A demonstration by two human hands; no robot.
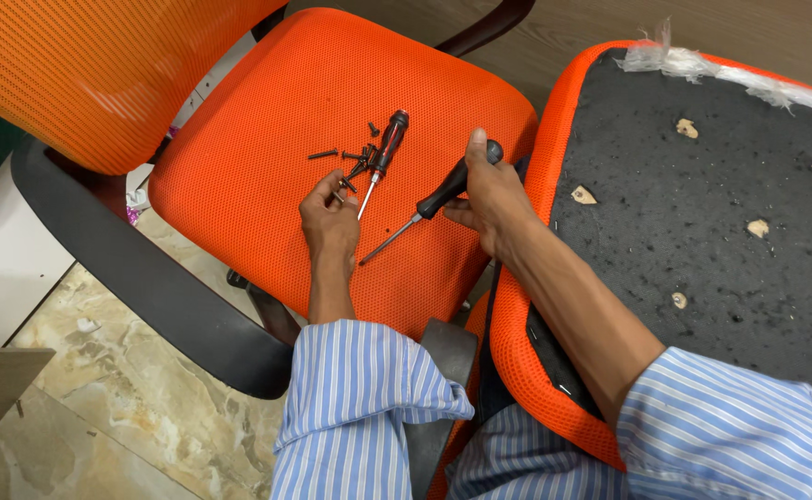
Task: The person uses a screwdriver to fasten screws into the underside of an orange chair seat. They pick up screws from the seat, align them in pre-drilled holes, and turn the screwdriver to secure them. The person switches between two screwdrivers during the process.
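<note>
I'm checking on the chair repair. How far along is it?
Done, it seems: the detached seat lies underside up with loose screws on the chair. In hand: right hand grips a screwdriver; left hand picks at screws beside a spare screwdriver. Left: no screw is being driven yet.

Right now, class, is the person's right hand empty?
No: the right hand grips the black handle of a screwdriver, whose tip rests on the orange chair seat.
</note>
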